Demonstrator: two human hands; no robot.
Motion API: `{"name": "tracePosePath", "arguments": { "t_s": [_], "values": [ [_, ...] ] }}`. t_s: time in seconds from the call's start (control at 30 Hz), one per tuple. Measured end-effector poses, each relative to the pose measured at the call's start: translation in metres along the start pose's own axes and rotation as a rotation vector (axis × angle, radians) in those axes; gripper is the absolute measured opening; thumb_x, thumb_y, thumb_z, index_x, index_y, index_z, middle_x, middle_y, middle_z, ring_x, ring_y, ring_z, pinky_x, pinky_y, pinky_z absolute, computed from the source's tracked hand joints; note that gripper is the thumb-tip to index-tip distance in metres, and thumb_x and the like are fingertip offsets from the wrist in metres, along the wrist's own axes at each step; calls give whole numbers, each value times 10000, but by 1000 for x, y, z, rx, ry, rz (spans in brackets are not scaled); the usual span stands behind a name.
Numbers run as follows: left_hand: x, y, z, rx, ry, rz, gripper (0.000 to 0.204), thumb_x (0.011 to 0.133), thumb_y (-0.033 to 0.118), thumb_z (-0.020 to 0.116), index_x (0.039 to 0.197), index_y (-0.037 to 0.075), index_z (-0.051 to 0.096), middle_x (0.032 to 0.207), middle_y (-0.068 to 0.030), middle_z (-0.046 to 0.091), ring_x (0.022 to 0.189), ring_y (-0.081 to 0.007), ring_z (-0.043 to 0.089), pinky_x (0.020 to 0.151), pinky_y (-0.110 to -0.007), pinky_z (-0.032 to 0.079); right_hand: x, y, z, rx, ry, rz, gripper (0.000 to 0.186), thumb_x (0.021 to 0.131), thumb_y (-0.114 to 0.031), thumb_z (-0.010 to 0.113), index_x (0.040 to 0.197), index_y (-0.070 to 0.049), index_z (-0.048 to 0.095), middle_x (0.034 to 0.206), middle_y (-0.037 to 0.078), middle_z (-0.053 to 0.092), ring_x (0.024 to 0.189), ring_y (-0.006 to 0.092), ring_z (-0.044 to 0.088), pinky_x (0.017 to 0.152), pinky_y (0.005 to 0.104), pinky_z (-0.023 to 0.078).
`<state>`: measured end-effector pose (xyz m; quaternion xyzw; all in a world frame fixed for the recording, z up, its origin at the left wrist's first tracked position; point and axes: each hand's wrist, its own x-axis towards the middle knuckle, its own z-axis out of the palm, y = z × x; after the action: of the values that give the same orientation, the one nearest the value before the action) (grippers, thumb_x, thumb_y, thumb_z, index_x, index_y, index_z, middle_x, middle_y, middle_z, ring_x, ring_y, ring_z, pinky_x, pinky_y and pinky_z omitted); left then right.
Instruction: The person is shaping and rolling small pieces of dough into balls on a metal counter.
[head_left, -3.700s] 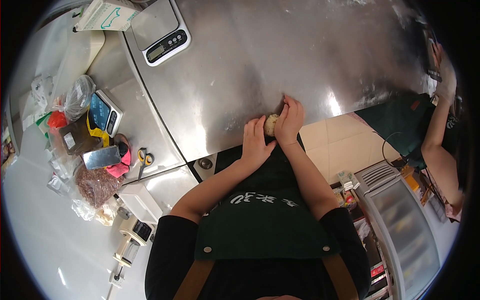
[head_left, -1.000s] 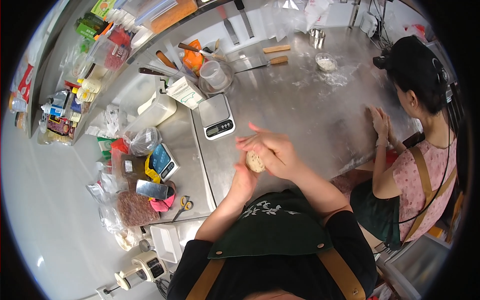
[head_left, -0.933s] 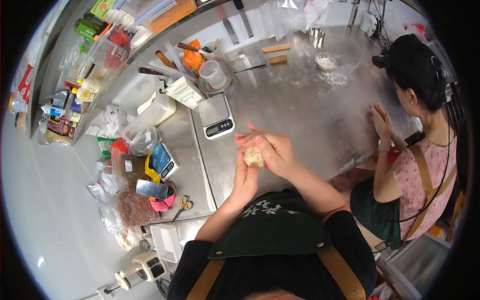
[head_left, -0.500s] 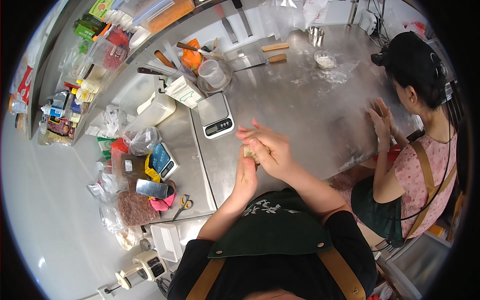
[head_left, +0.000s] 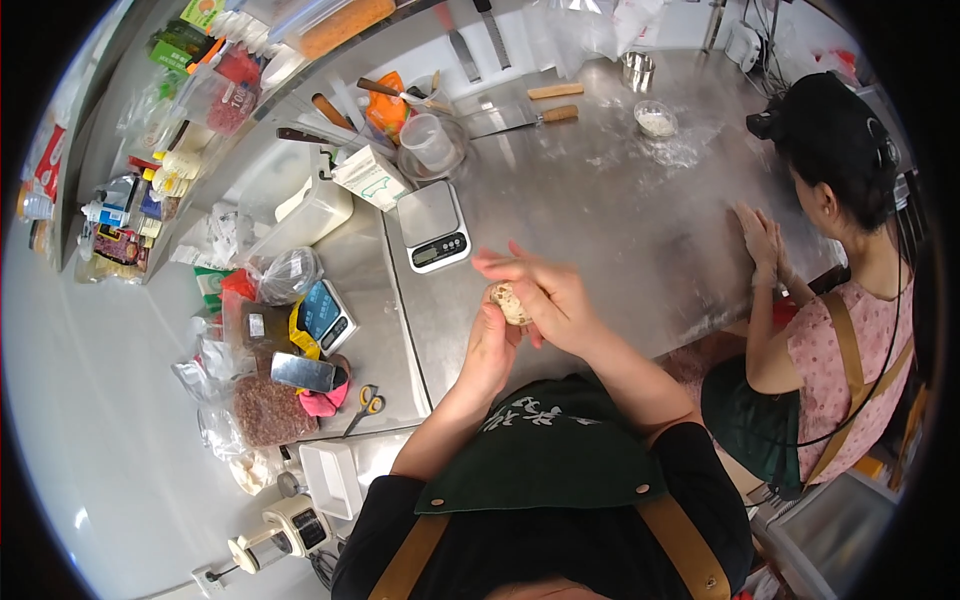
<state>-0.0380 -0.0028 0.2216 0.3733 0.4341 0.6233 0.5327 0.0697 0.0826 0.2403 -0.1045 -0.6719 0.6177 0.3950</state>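
Note:
A pale, brown-flecked ball of dough point(head_left: 513, 304) sits between my two hands, above the steel table's front edge. My left hand point(head_left: 488, 345) cups it from below and the left, fingers curled round it. From above and the right my right hand point(head_left: 556, 300) closes over it, with the thumb lying against the ball. The far side of the dough and some of the fingertips are hidden. Just beyond my hands stands a white kitchen scale point(head_left: 434, 228) with a bare steel plate.
At the right a co-worker's gloved hands point(head_left: 762, 245) are pressed together over the table. A bowl of flour point(head_left: 655, 119) and a metal ring point(head_left: 638, 70) stand at the back, near a wooden-handled knife point(head_left: 557, 115). On the left lie scissors point(head_left: 366, 408), a phone point(head_left: 303, 374) and bagged ingredients.
My hands have shifted round the dough, so more of the ball shows, and it looks rounder. The co-worker's hands have moved slightly lower and closer together.

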Motion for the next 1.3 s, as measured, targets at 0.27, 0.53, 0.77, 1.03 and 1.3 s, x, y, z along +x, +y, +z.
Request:
{"name": "tracePosePath", "arguments": {
  "t_s": [0.27, 0.53, 0.77, 1.03, 1.3],
  "values": [
    [-6, 15, -10, -203, -286, -166, 842, 871, 707, 266, 1368, 30, 310, 1195, -109, 522, 1022, -217, 577, 808, -323, 476, 6, -1, -7, -306, -184, -230, 380, 888, -164, 578, 1245, -37, 555, 1261, 172, 571, 1227, 315, 506, 1087, 530, 247],
    [-11, 3, -9, -3, 24, -72, 885, 847, 724, 290, 1367, 8, 282, 1258, -120, 470, 1169, -224, 484, 965, -360, 403, 4, -7, 19, 19, 228, -140, 300, 876, -145, 597, 1150, -23, 586, 1221, 150, 603, 1289, 321, 438, 1077, 524, 269],
    [-5, 10, 19, 32, 109, 83, 871, 850, 720, 300, 1344, 3, 334, 1160, -106, 522, 1074, -189, 526, 913, -335, 435, 4, 35, -11, -388, -157, -454, 471, 854, -203, 626, 1278, -39, 505, 1376, 178, 462, 1325, 308, 390, 1069, 520, 284],
    [3, -25, -41, -531, -333, -147, 929, 819, 759, 266, 1338, -8, 353, 1223, -128, 496, 1152, -224, 492, 954, -378, 412, 11, -7, 15, -45, 200, -159, 254, 893, -155, 556, 1085, -3, 621, 1068, 123, 678, 1067, 281, 625, 1096, 503, 248],
    [-4, -1, -2, 56, 48, -37, 917, 813, 773, 272, 1388, 59, 292, 1363, -99, 412, 1270, -233, 412, 1041, -401, 335, 4, 17, 2, -12, 31, -76, 340, 921, -202, 538, 1200, -10, 574, 1134, 115, 651, 1071, 259, 618, 1098, 497, 249]
  ]
}}
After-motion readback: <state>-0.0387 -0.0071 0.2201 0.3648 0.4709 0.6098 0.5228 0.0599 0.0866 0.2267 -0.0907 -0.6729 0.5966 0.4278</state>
